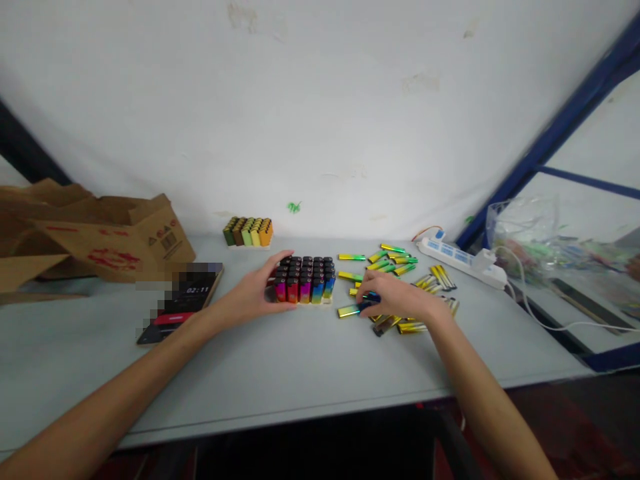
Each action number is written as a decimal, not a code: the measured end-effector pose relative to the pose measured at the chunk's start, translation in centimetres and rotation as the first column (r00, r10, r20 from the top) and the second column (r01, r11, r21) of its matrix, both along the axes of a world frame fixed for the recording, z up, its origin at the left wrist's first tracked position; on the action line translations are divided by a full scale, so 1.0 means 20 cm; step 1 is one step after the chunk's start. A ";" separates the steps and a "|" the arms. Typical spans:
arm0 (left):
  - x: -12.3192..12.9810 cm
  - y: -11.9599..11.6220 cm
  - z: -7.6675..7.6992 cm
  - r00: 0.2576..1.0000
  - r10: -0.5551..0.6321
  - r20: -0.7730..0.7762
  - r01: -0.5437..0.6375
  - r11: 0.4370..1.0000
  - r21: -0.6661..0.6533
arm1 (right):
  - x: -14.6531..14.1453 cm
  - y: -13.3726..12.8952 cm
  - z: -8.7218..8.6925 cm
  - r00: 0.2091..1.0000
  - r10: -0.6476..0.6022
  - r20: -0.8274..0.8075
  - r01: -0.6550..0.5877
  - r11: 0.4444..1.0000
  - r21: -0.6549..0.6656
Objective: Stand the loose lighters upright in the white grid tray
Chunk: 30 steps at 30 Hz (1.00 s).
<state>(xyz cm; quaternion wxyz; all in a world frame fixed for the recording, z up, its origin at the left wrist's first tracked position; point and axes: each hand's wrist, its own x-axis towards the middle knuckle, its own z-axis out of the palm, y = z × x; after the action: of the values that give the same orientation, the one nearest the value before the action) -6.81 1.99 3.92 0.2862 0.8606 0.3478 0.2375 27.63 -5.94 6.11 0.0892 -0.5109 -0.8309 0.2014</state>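
Observation:
A block of upright lighters [305, 291] with black tops and pink, purple and blue bodies stands in a white tray in the middle of the table. My left hand [257, 291] grips its left side, thumb in front and fingers behind. To the right, my right hand [384, 295] has its fingers pinched on a dark blue item at the near left of a loose pile of yellow, green and silver lighters [405, 269]. A yellow-green lighter [349, 311] lies just left of those fingertips.
Farther back stands a second block of green, brown and orange lighters [249, 232]. A phone [193, 290] and a brown paper bag [115, 237] are at the left. A white power strip [463, 261] with cables and clear plastic bags [525, 233] are at the right.

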 end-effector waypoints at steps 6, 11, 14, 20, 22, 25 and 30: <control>-0.01 0.00 -0.01 1.000 -0.006 0.012 0.006 1.000 0.015 | -0.04 0.04 -0.05 0.996 0.053 -0.074 -0.048 0.996 0.070; -0.01 0.00 0.00 1.000 -0.013 0.016 0.013 1.000 -0.007 | -0.03 0.06 -0.01 0.973 0.061 -0.222 -0.037 0.993 0.113; -0.01 0.01 -0.01 1.000 -0.006 0.001 0.006 1.000 0.013 | -0.06 0.08 -0.03 0.883 0.025 -0.469 0.023 0.995 0.096; -0.01 0.00 -0.01 1.000 -0.017 0.016 0.016 0.999 0.029 | -0.18 0.10 -0.08 0.583 -0.012 -0.812 0.020 1.000 0.000; 0.00 0.00 0.00 1.000 -0.018 0.015 0.018 1.000 0.015 | -0.21 0.09 -0.09 0.515 -0.083 -0.853 0.042 0.997 -0.071; 0.00 -0.01 0.01 1.000 -0.018 0.013 0.018 1.000 0.004 | -0.23 0.09 -0.09 0.410 -0.187 -0.893 0.058 0.982 -0.179; 0.00 -0.01 0.01 1.000 -0.013 0.016 0.013 1.000 0.012 | -0.22 0.09 -0.10 0.282 -0.243 -0.928 0.071 0.970 -0.233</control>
<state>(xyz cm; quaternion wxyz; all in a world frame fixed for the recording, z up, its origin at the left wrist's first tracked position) -6.75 1.73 4.07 0.2854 0.8626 0.3386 0.2447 23.26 -4.08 4.19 0.5449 -0.3766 -0.5447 0.5144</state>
